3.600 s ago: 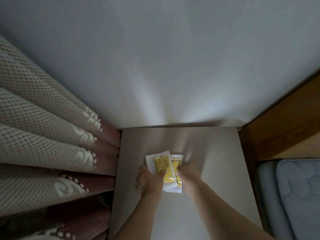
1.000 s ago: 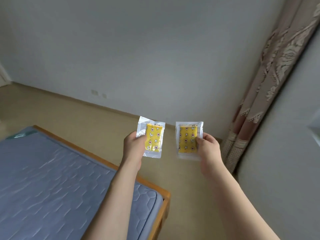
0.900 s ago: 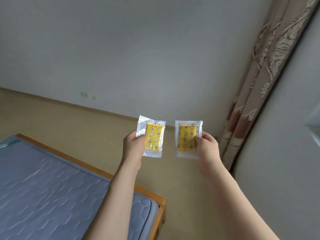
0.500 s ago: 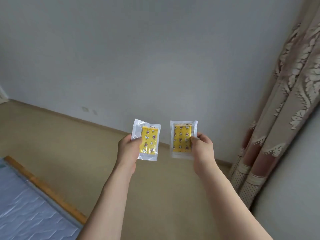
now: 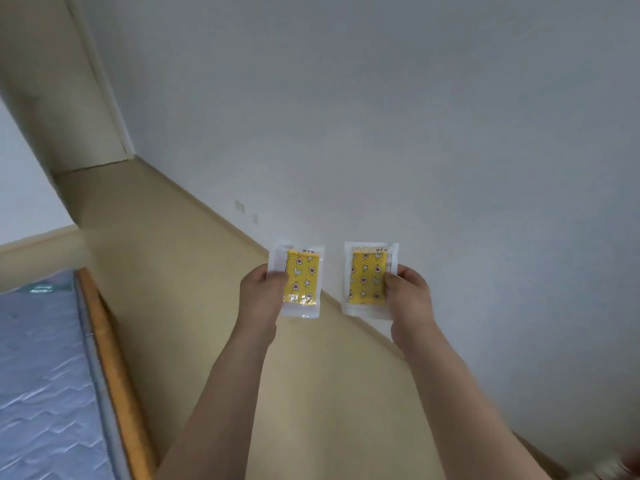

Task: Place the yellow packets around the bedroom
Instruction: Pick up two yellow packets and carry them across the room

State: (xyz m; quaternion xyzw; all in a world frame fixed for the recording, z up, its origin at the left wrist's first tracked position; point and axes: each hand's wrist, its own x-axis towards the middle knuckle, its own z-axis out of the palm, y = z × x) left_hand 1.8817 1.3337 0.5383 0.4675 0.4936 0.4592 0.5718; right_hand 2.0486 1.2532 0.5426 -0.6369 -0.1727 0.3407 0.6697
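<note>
Pinching one yellow packet in the left hand and another packet in the right hand by the sealed edges suits them: light, floppy, probably slick film

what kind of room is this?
Most likely a sparsely furnished bedroom: a blue quilted mattress in a wooden bed frame, bare beige floor and plain white wall.
</note>
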